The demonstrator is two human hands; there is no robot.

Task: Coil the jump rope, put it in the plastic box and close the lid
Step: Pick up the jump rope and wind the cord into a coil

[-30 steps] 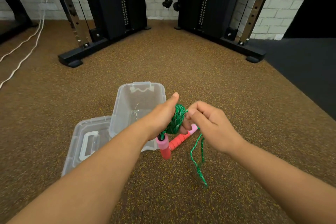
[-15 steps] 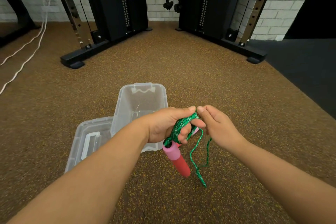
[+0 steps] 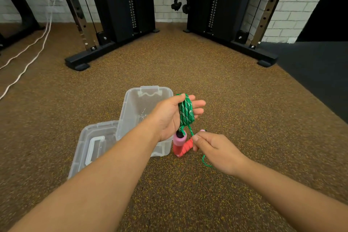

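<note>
Speckled brown gym flooring [image 3: 188, 66] fills the frame, black cable-machine frames and white brick across the top. Centre frame, the jump rope [image 3: 186, 112] sits as a tight green coil wound round the left hand [image 3: 170, 117], fingers spread flat inside the loops rather than clenched. Two pink-and-red foam handles [image 3: 181, 144] dangle just below that palm. The right hand [image 3: 216, 151], lower right of centre, pinches the last loose strand, fingers together on it, a short green tail curling out beneath.

Just left of the coil, the clear plastic box [image 3: 148, 100] stands open on the floor, and its lid [image 3: 94, 143] lies beside it at lower left, partly tucked under the box edge.

Coiling looks nearly finished. The danger: with those left fingers splayed, sliding the bundle off could let the loops spring apart. Those hanging handles might also catch the box rim, or sit proud and stop the lid seating.
</note>
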